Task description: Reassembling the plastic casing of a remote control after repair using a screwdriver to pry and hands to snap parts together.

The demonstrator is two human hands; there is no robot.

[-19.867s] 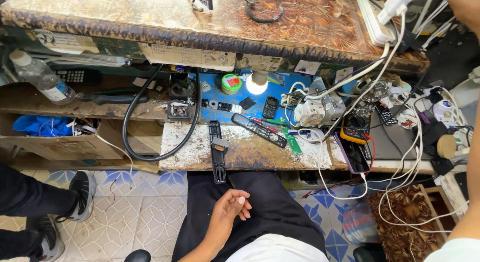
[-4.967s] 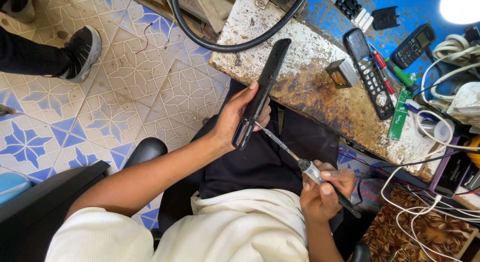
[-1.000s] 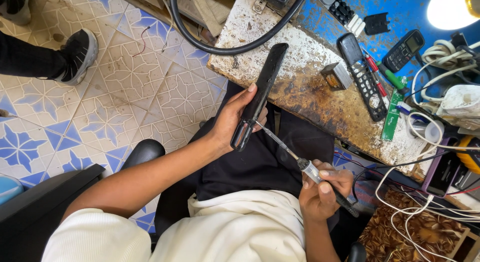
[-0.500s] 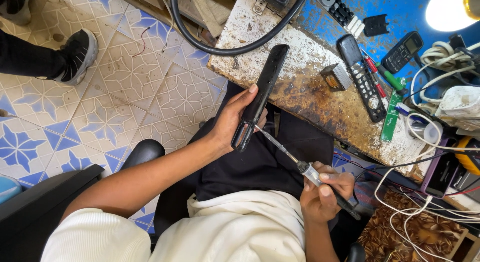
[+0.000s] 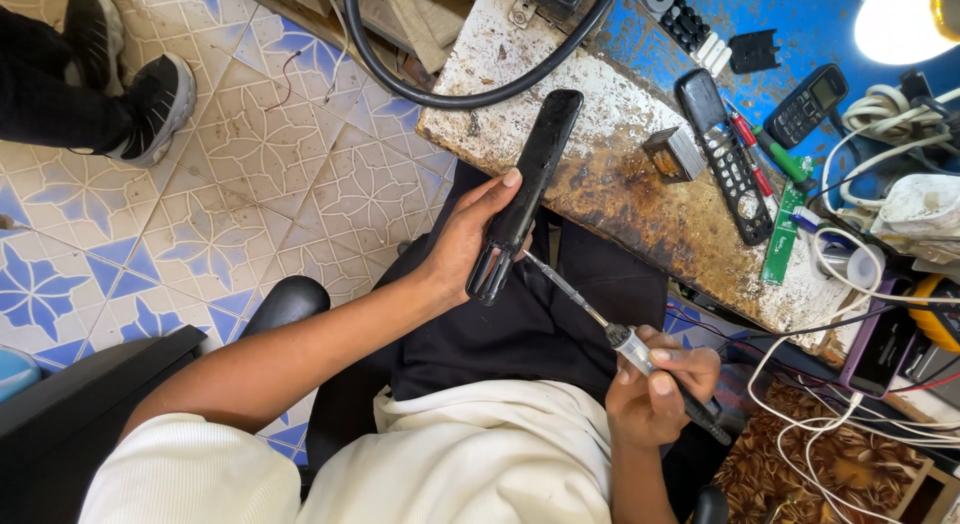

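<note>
Left hand (image 5: 470, 246) has its grip wrapped around the black remote (image 5: 528, 194), long axis pointing up-right over the counter (image 5: 610, 184) edge. Right hand (image 5: 655, 399) is fisted on a screwdriver (image 5: 600, 324), tip at the remote's lower end.

The left hand (image 5: 470, 239) grips a long black device (image 5: 528, 189) near its lower end, the upper end lying over the edge of the stained workbench (image 5: 610, 174). The right hand (image 5: 655, 384) holds a screwdriver (image 5: 600, 324), its tip meeting the device just beside the left fingers. Beyond the device lie a black remote (image 5: 728, 154) and a small handset (image 5: 808, 104). Left of the left hand is patterned tile floor (image 5: 250, 184).
</note>
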